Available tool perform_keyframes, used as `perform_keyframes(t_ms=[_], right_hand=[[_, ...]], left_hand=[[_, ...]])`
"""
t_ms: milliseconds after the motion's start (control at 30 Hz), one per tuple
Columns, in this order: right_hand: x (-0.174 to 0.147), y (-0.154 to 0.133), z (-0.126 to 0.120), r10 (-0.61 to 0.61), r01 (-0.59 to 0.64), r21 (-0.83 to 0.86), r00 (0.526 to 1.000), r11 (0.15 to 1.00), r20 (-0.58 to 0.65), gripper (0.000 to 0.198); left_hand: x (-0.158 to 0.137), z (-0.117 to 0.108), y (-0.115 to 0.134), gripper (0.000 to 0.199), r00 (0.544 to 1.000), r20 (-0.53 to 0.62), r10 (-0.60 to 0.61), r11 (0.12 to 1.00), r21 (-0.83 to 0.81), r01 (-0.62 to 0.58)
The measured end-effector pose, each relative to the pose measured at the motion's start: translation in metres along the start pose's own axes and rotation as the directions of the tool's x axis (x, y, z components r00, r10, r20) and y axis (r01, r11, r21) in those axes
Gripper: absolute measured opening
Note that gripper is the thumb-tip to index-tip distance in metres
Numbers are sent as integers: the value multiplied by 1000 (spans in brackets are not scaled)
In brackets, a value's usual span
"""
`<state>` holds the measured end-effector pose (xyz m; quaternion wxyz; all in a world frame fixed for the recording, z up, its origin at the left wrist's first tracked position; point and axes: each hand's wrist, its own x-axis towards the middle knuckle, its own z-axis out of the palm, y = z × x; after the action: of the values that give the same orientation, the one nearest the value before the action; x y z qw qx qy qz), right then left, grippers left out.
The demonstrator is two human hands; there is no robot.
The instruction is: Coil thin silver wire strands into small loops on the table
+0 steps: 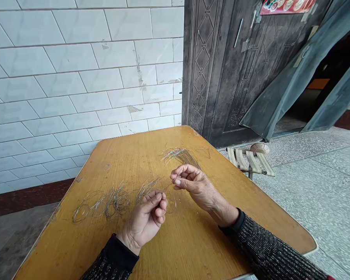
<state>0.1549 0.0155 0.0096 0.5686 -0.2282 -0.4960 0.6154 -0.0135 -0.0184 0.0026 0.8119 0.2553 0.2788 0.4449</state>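
A thin wire (168, 186) runs between my two hands above the wooden table (128, 159). My left hand (148, 219) pinches one part of it between thumb and fingers. Higher and to the right, my right hand (196, 188) is closed on the other part, thumb against fingertips. Left of my left hand lie several loosely coiled wires (118, 202), and a smaller bunch of wires (146, 188) sits just behind that hand. Beyond my right hand rests a larger bundle of long wires (182, 154), their ends shiny.
Behind the table stands a white tiled wall (76, 70), with a dark carved door (218, 70) beside it. A folding stool with woven straps (252, 161) is at the table's right edge. Grey-green curtains (291, 85) hang across a doorway on the right.
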Motion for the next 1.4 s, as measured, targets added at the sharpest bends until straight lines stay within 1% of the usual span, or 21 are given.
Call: perform_keyframes(t_ms=[133,267,433,533,633,733,900,1000,1100,1267,1400], right_hand=[[-1,-1,4,-85,82,-49,995,995,-56,15],[-2,1,8,-205,193,-103,970,976,-133,12],[-2,3,11,-284,268,-118,946,956,-157,11],[-3,3,11,-274,262,-91,948,961,-162,11],[-3,3,10,-220,211,-68,962,975,-160,11],[-3,1,7,-183,170,-99,972,981,-148,10],[-3,-2,6,-192,166,-168,970,972,-150,11],[-3,-2,7,-185,156,-173,969,972,-166,12],[-4,-1,7,-184,163,-133,968,978,-168,12],[-4,1,7,-199,195,-47,971,980,-133,8],[-4,3,6,-150,150,-8,979,989,-141,10]], left_hand=[[0,0,-1,14,1000,-6,27,1000,-7,-27],[0,1,-3,14,999,-15,42,999,-15,-42],[0,4,-5,15,999,-8,51,998,-23,-51],[1,5,-5,16,998,-11,64,998,-25,-64],[1,5,-4,16,996,-17,85,996,-21,-86],[0,4,-3,16,995,-22,99,995,-5,-99],[-1,5,-4,15,995,-29,90,996,29,-90],[-1,7,-5,17,995,-36,94,995,39,-92],[-1,8,-5,19,994,-38,99,994,45,-97],[-1,8,-6,19,995,-40,96,994,53,-94],[-1,8,-6,18,992,-53,113,992,61,-110]])
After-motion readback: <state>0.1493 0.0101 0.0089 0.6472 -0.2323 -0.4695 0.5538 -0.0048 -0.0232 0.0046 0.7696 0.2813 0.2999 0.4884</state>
